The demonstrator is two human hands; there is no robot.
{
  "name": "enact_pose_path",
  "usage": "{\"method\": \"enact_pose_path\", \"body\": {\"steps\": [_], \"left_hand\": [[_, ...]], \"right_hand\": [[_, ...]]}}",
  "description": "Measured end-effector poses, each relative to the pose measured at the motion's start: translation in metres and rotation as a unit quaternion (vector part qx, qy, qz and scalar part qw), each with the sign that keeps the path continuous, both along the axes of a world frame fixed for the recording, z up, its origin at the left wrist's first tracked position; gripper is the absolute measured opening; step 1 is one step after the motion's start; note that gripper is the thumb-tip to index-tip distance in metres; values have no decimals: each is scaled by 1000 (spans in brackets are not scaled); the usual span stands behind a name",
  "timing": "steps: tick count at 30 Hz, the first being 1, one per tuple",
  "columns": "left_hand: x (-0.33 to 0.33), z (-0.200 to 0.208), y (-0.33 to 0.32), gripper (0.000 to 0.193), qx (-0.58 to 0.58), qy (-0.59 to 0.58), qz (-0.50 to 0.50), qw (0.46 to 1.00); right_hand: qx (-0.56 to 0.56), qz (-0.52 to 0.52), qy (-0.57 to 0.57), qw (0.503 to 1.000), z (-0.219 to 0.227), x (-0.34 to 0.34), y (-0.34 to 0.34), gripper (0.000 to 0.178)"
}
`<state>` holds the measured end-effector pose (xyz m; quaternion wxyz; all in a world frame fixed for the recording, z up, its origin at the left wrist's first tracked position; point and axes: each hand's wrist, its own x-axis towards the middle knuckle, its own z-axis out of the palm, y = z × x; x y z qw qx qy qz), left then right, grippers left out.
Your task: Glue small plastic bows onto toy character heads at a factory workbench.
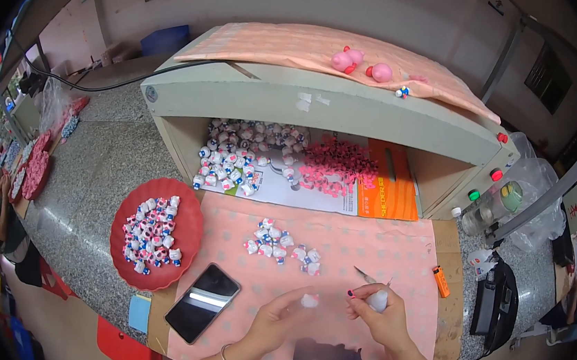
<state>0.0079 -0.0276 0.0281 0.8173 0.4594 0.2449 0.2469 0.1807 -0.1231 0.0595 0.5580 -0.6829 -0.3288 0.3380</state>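
My left hand (274, 320) pinches a small white figurine (309, 301) with a hint of pink on it, above the pink cloth (231, 234). To its right, my right hand (385, 320) is closed round a small white squeeze bottle (378, 301). A tiny dark and red piece (350, 293) shows at that hand's fingertips. Just beyond the fingers is a thin pointed metal tool (365, 272); whether it lies on the cloth or is held I cannot tell. Farther off, several white figurines with blue and pink parts (266, 241) lie in two loose clusters.
A red plate (120, 248) of figurines and a phone (203, 303) lie at left. Ahead stands a shelf (322, 93) holding heaped white figurines (230, 154) and pink pieces (339, 165). An orange lighter (441, 281), black pouch (493, 302) and bottles (476, 217) are at right.
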Motion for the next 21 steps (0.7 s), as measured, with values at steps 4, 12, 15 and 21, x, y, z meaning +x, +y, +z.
{"method": "enact_pose_path", "body": {"steps": [4,12,15,21], "left_hand": [[-2,2,-3,38,5,29,-19,999],[1,1,-6,41,12,1,-4,1000],[2,-3,-6,40,65,10,-7,998],[2,-5,-3,35,175,44,10,984]], "right_hand": [[1,29,112,993,3,-18,-5,7],[22,80,161,983,6,-31,6,7],[-50,58,180,981,6,-32,7,10],[-103,37,187,976,-1,-32,11,13]]}}
